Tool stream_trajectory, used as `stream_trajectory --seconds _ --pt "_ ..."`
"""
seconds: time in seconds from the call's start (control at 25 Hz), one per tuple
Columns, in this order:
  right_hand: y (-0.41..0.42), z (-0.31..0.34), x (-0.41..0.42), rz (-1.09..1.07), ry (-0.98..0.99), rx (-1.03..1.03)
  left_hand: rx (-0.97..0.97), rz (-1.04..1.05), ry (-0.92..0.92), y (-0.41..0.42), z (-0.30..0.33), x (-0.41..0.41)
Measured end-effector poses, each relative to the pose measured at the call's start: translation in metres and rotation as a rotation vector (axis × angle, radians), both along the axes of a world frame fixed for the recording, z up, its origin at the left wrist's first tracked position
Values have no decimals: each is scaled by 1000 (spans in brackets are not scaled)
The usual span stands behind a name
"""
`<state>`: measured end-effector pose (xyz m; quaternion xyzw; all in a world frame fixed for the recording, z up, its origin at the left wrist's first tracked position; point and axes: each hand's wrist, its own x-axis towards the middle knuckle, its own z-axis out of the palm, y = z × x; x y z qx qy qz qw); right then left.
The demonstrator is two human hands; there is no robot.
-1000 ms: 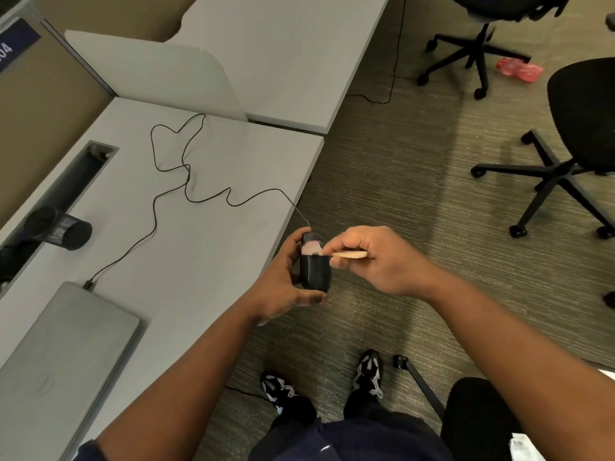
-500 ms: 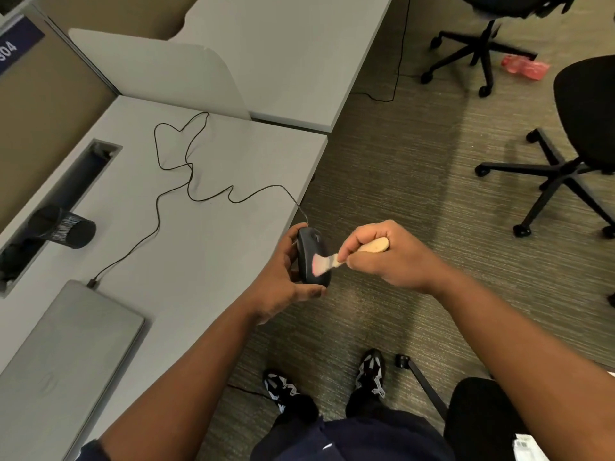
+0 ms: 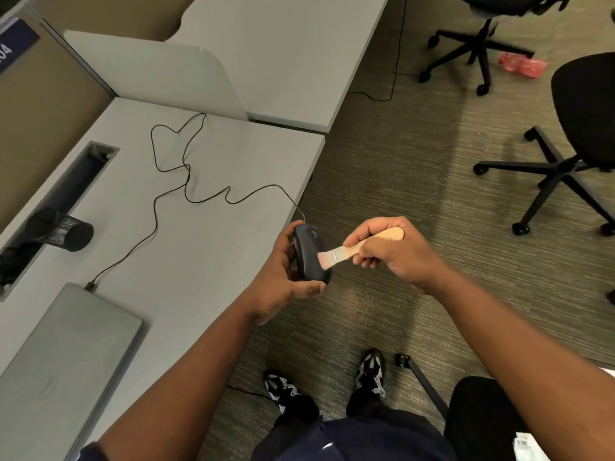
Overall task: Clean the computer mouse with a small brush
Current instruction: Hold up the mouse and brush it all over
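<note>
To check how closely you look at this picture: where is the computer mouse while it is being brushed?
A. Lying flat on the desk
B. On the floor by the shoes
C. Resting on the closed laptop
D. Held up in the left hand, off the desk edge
D: the left hand grips the mouse in the air beyond the desk edge, while the right hand holds the brush against it.
</note>
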<state>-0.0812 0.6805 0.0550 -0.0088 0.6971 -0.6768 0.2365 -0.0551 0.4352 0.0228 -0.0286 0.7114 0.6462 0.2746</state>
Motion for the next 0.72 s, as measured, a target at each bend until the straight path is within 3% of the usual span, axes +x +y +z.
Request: stream_trajectory --seconds 0.16,0.32,0.6,0.72 --pt "1 -1 -1 -62 58 -36 56 16 -48 1 0 -1" --pt "1 -1 2 51 -12 -131 206 151 -179 9 8 -6" --pt "15 10 -3 236 -55 47 183 216 -209 14 12 -8" --pt "14 15 -4 205 -22 -34 173 217 -218 15 13 -8"
